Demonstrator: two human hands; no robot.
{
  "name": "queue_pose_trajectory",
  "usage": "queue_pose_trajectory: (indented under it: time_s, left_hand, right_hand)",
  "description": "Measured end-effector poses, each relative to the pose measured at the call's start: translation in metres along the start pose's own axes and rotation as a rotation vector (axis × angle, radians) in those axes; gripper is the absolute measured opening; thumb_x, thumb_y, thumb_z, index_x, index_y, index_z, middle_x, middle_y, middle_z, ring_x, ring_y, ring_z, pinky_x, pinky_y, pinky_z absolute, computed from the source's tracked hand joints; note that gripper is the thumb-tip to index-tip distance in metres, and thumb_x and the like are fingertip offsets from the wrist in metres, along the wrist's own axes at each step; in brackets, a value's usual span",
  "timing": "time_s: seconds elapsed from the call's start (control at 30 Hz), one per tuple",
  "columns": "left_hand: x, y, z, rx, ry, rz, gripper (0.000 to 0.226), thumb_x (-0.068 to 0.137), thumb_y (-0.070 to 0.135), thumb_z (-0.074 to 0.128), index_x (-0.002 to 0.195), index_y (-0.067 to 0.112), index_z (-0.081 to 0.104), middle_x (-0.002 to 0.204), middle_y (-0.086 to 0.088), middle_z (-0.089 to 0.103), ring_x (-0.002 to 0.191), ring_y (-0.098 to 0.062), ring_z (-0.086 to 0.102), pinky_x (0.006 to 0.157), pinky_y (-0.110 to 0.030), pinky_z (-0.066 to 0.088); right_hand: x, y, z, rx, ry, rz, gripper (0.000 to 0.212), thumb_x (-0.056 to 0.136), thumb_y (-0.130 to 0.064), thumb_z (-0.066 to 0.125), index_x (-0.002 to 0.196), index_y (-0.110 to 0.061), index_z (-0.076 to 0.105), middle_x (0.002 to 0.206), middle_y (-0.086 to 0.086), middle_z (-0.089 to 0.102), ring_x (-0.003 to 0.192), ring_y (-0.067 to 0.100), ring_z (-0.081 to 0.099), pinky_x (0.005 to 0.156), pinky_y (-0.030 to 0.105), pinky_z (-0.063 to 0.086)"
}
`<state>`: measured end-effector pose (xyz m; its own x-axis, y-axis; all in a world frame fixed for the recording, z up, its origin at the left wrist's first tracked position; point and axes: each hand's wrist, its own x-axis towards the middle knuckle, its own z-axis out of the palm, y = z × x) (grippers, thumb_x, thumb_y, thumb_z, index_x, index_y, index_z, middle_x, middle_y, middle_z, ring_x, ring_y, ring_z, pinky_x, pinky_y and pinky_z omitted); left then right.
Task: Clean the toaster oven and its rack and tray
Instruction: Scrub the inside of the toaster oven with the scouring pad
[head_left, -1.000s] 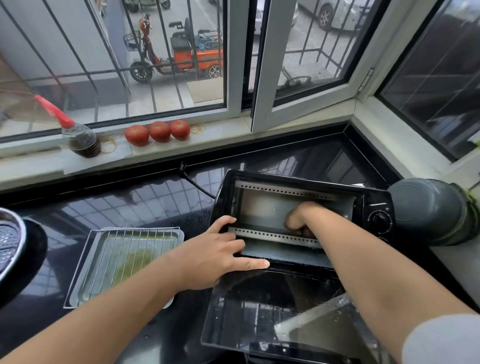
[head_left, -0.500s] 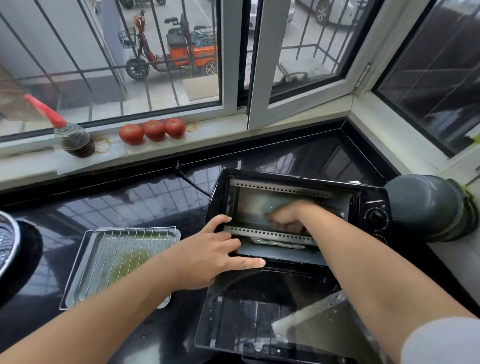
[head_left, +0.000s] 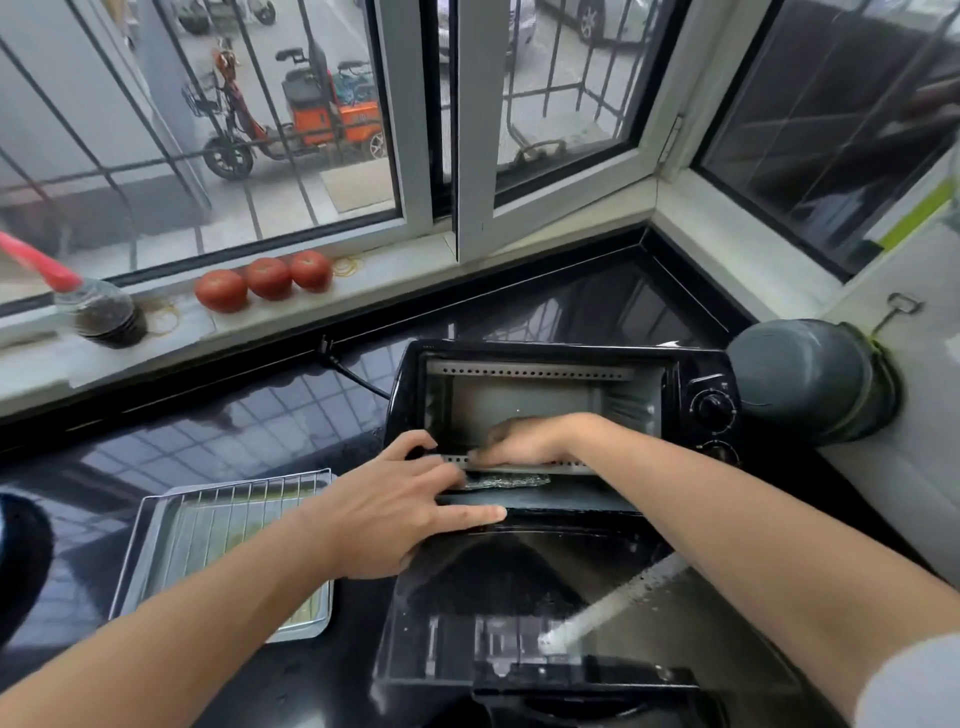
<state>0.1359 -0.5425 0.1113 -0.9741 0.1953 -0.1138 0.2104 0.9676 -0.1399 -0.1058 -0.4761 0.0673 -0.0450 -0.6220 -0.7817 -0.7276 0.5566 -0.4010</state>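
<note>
We see the toaster oven (head_left: 566, 415) at 3 o'clock of the black counter (head_left: 208, 431), door (head_left: 519, 613) folded down toward us. Left hand (head_left: 395, 512) rests flat on the oven's front sill, fingers straight and slightly spread, thumb up on the frame. Right hand (head_left: 524, 441) reaches inside, fingers pressing a dark cloth (head_left: 506, 480) at the lower edge; exact finger spacing blurred. Rack (head_left: 234, 514) sits on tray (head_left: 306, 631) at 9 o'clock of the oven. Versus 0.5 s ago, the right hand has slid leftward and forward
</note>
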Motion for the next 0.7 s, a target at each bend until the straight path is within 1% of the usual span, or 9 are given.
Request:
queue_pose_trajectory:
  time_s: [0.07,0.17,0.23,0.33,0.4,0.47,0.6,0.63,0.7]
  left_hand:
    - [0.000,-0.002,-0.003,-0.006,0.004,0.005,0.078,0.090,0.020,0.044,0.161,0.041,0.021,0.096,0.004,0.057,0.092,-0.021,0.053,0.113,-0.043,0.022]
    - [0.000,-0.002,-0.002,-0.018,0.018,0.007,0.073,0.092,0.022,0.038,0.161,0.042,0.023,0.083,0.008,0.050,0.082,-0.019,0.050,0.112,-0.042,0.022]
    - [-0.001,-0.002,0.000,-0.021,0.013,0.019,0.074,0.094,0.023,0.048,0.161,0.043,0.024,0.083,0.008,0.051,0.082,-0.019,0.050,0.112,-0.042,0.022]
    - [-0.001,-0.001,0.001,-0.006,0.031,0.022,0.080,0.090,0.026,0.063,0.160,0.042,0.028,0.082,0.008,0.052,0.081,-0.018,0.050,0.110,-0.041,0.024]
    - [-0.001,-0.001,-0.001,-0.007,0.027,0.027,0.082,0.089,0.025,0.063,0.160,0.042,0.027,0.081,0.008,0.051,0.081,-0.018,0.051,0.110,-0.042,0.023]
    - [-0.002,0.000,-0.001,-0.020,0.021,0.025,0.080,0.090,0.022,0.056,0.161,0.041,0.025,0.082,0.008,0.051,0.081,-0.019,0.051,0.111,-0.042,0.021]
    - [-0.002,-0.002,-0.003,-0.005,0.059,0.000,0.069,0.092,0.024,0.032,0.159,0.041,0.033,0.081,0.008,0.053,0.079,-0.019,0.053,0.109,-0.043,0.024]
    - [-0.002,-0.001,-0.002,0.003,0.065,0.004,0.069,0.091,0.024,0.032,0.158,0.041,0.033,0.081,0.008,0.053,0.079,-0.019,0.053,0.108,-0.042,0.025]
    - [-0.002,-0.001,-0.001,0.000,0.047,0.023,0.074,0.090,0.022,0.042,0.160,0.040,0.029,0.080,0.009,0.050,0.079,-0.019,0.051,0.108,-0.042,0.025]
  right_hand:
    - [-0.001,-0.007,0.008,-0.103,0.068,-0.024,0.069,0.083,-0.078,0.049,0.127,-0.024,0.051,0.125,-0.003,0.056,0.111,0.020,0.053,0.086,0.035,0.042]
    - [0.001,-0.017,0.014,-0.218,0.176,-0.070,0.071,0.081,-0.067,0.059,0.138,-0.028,0.039,0.138,0.003,0.041,0.119,0.027,0.049,0.097,0.040,0.045]
    - [-0.001,-0.019,0.018,-0.269,0.255,-0.191,0.059,0.083,-0.054,0.064,0.132,-0.034,0.039,0.138,0.001,0.032,0.119,0.027,0.045,0.098,0.041,0.044]
    - [-0.002,-0.015,0.028,-0.447,0.387,-0.492,0.026,0.089,-0.033,0.061,0.115,-0.036,0.061,0.135,-0.003,0.038,0.121,0.025,0.037,0.097,0.046,0.042]
    - [-0.008,-0.007,0.028,-0.490,0.391,-0.517,0.022,0.091,-0.033,0.061,0.110,-0.037,0.069,0.131,-0.004,0.042,0.120,0.023,0.032,0.096,0.045,0.040]
    - [-0.016,-0.001,0.025,-0.525,0.377,-0.506,0.021,0.092,-0.031,0.061,0.109,-0.036,0.071,0.116,-0.005,0.043,0.111,0.020,0.032,0.090,0.039,0.038]
    - [-0.024,-0.023,0.032,-0.579,0.299,-0.454,0.032,0.095,-0.019,0.051,0.122,-0.032,0.064,0.103,0.002,0.041,0.102,0.025,0.036,0.081,0.038,0.031]
    - [-0.024,-0.026,0.032,-0.573,0.262,-0.434,0.034,0.094,-0.018,0.051,0.123,-0.032,0.063,0.100,0.002,0.041,0.100,0.025,0.037,0.081,0.038,0.033]
    - [-0.027,-0.019,0.025,-0.604,0.207,-0.398,0.029,0.087,-0.018,0.053,0.109,-0.030,0.067,0.092,0.001,0.046,0.095,0.027,0.045,0.083,0.041,0.045]
